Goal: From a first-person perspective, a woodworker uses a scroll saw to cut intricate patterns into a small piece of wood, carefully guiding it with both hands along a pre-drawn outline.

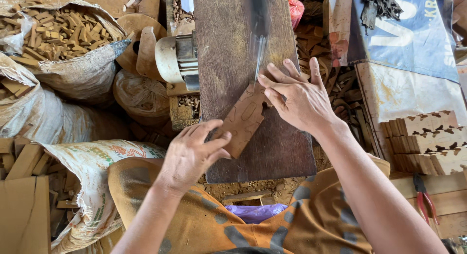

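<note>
Workpiece: flat brown wood piece (243, 120) with pencilled outlines, lying on dark saw table (272, 152) at the blade (258, 49) | left hand (192, 154) presses its near end, right hand (296, 98) its far edge | around: motor (177, 59), sacks of offcuts (63, 35), stacked cut blocks (425, 137), red pliers (424, 195).

A blue banner (418, 35) with white lettering lies top right; a printed white sack (92, 161) sits lower left.

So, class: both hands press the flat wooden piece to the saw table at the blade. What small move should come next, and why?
Probably ease the wooden piece slowly onward into the blade, turning it slightly. Its upper edge meets the blade; the left hand holds its near end, and the right hand presses close beside the blade, so fingers should stay aside.
</note>
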